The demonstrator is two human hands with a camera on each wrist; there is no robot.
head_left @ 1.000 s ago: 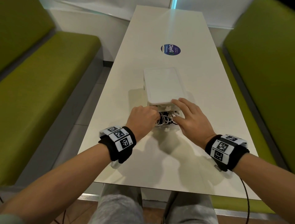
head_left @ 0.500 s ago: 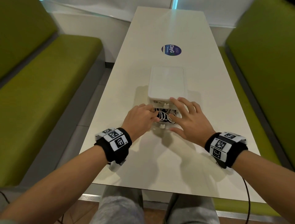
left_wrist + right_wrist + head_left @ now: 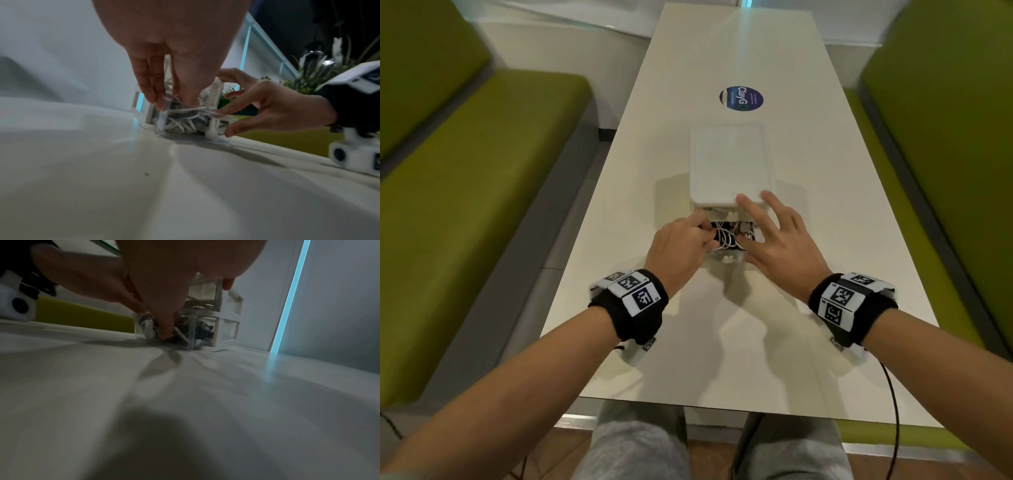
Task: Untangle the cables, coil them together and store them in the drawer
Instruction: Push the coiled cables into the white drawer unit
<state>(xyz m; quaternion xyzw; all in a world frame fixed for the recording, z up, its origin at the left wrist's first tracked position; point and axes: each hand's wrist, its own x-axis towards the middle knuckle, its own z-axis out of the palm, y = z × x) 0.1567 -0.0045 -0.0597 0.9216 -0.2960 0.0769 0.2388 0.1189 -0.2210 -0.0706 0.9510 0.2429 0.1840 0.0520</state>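
Your left hand (image 3: 681,245) curled its fingers into the white cables (image 3: 724,240), pressing them down; your right hand (image 3: 780,240) lay spread alongside. Between your hands, the tangled loops filled the clear drawer (image 3: 164,120), pulled out from the white organizer (image 3: 729,164).

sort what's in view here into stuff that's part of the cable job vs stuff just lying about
Part of the job:
cables
open clear drawer
white drawer unit
left hand
right hand

Just there:
round blue sticker
table
green benches
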